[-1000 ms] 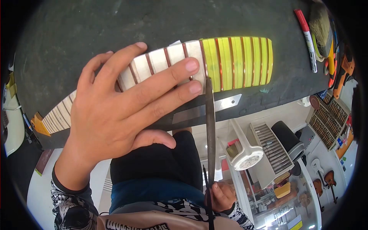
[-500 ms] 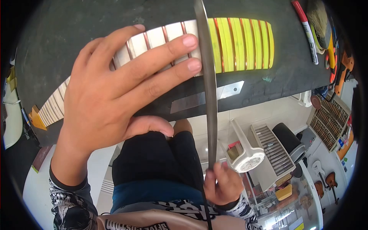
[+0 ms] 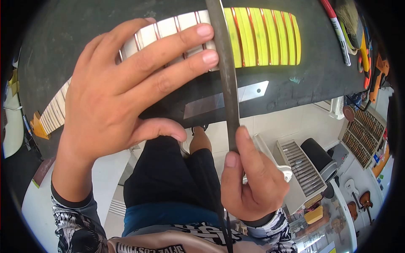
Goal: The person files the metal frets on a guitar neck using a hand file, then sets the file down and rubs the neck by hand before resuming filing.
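Note:
A guitar neck [image 3: 265, 38] lies across the dark bench, its frets showing between strips of whitish tape on the left and yellow-green tape on the right. My left hand [image 3: 120, 90] rests on the pale-taped part, fingers stretched out and spread, the thumb apart from them. Two fingertips are beside a long steel file [image 3: 228, 80], which crosses the neck near where the two tape colours meet. My right hand [image 3: 257, 181] grips the file's near end, forefinger laid along it. My left hand covers part of the neck. At far left is the neck's orange-brown wooden end [image 3: 39, 125].
A metal strip with a hole [image 3: 252, 91] lies on the bench [image 3: 295, 95] under the file. A red-capped marker [image 3: 338, 36] and several tools sit at the right edge. Below stand a slotted rack [image 3: 297, 162] and a tray of small parts [image 3: 362, 137].
My right hand and the file have moved forward along the file's length, away from my body. The neck and my left hand appear slightly higher in view.

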{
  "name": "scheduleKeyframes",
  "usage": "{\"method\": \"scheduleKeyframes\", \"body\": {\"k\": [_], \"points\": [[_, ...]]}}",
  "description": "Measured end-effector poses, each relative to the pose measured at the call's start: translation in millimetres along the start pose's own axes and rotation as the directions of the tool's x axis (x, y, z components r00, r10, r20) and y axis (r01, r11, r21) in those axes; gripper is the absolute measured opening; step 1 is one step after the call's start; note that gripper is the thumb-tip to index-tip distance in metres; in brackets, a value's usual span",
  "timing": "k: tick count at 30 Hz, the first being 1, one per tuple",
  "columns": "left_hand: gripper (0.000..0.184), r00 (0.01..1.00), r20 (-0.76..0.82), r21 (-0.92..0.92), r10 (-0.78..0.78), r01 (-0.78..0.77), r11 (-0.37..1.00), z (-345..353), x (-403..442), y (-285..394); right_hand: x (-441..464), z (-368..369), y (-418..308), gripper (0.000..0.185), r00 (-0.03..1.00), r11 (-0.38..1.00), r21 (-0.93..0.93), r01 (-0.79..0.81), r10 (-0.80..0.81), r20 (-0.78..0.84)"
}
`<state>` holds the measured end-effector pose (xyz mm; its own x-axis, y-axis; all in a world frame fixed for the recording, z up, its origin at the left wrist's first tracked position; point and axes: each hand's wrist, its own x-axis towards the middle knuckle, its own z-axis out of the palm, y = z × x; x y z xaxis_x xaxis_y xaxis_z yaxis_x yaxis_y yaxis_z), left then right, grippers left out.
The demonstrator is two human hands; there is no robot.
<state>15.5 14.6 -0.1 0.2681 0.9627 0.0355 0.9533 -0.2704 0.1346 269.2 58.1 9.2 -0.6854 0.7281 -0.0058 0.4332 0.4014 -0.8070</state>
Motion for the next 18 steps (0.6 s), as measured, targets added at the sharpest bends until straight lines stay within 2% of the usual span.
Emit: {"method": "scheduleKeyframes", "body": {"k": [3, 7, 10, 15, 18], "points": [[0.08, 1.0, -0.005, 0.005, 0.003, -0.003, 1.0, 0.4, -0.2, 0.2, -36.0, -6.5, 7.4, 0.052, 0.999, 0.998, -0.017, 0.053, -0.053, 0.009], [0.08, 1.0, 0.015, 0.001, -0.005, 0.005, 1.0, -1.3, -0.1, 1.3, -121.1, -24.1, 9.8, 0.051, 0.998, 1.0, -0.016, 0.019, -0.018, 0.063], [0.08, 1.0, 0.016, 0.002, -0.008, 0.008, 1.0, -1.6, -0.9, 1.3, -129.3, -28.3, 8.3, 0.05, 0.996, 1.0, -0.001, 0.017, -0.017, 0.083], [0.08, 1.0, 0.002, 0.005, -0.013, 0.013, 1.0, -1.3, 0.0, 1.7, -28.5, -14.4, -1.3, 0.052, 0.999, 1.0, -0.02, -0.003, 0.004, 0.034], [0.079, 1.0, 0.003, 0.003, -0.021, 0.021, 1.0, -1.9, 0.3, 2.5, 12.6, -3.8, 0.9, 0.053, 0.997, 0.995, -0.068, 0.078, -0.078, -0.002]]}}
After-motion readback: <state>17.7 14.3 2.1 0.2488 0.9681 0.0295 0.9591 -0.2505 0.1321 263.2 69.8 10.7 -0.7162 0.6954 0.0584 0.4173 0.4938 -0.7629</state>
